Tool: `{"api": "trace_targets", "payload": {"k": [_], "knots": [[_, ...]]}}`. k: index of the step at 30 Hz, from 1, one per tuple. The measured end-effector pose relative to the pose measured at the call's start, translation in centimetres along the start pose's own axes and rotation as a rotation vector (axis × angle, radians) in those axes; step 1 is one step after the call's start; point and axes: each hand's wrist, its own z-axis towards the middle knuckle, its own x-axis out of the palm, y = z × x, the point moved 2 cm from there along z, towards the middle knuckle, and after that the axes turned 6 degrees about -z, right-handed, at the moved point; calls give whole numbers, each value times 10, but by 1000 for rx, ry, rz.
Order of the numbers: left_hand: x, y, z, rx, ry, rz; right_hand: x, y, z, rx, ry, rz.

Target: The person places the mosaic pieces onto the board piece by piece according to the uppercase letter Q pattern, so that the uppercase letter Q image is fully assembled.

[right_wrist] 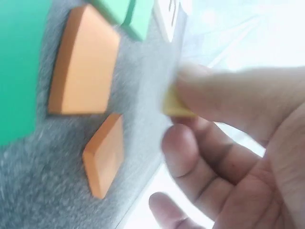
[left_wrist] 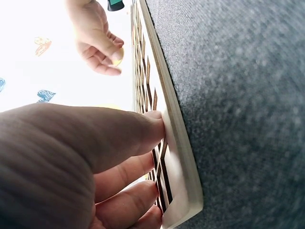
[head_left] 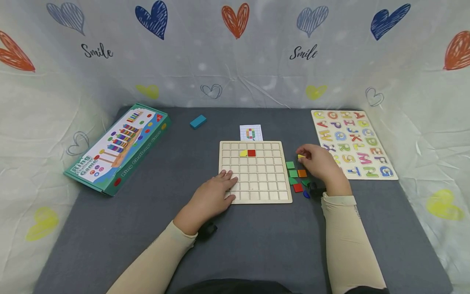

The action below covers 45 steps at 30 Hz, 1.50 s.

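My left hand (head_left: 210,197) rests on the lower left corner of a wooden grid board (head_left: 262,197), fingers spread and fairly straight. In the left wrist view its thumb (left_wrist: 153,128) lies along the board's edge. A yellow tile (head_left: 243,153) and a red square tile (head_left: 251,153) sit side by side in the grid near the top. Right of the board, my right hand (head_left: 323,165) pinches a small yellow tile (right_wrist: 176,106) between thumb and fingers, above the table. Loose tiles lie below it, among them green (head_left: 293,174), orange (head_left: 302,173), red (head_left: 298,188) and blue (head_left: 306,194) ones.
A small card (head_left: 251,132) with a coloured pattern lies at the board's top edge. A letter board (head_left: 367,147) stands close beyond the right hand. To the left are a green-edged box (head_left: 117,147) and a blue block (head_left: 198,121).
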Motion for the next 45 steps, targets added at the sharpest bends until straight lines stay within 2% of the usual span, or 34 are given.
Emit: {"api": "trace_targets", "payload": {"k": [5,13,18,30,45], "knots": [[0,1,0,-5,5,-3,-3,8,0,-55,-54,18],[0,1,-1,-1,1,4,-4,29,7,-45,-148,109],[1,3,0,-3,2,2,6,47,19,-61,-178,156],[2,5,1,3,0,4,37,80,40,-53,-108,221],[2,5,2,-4,17,24,53,87,51,-2,-82,248]]}}
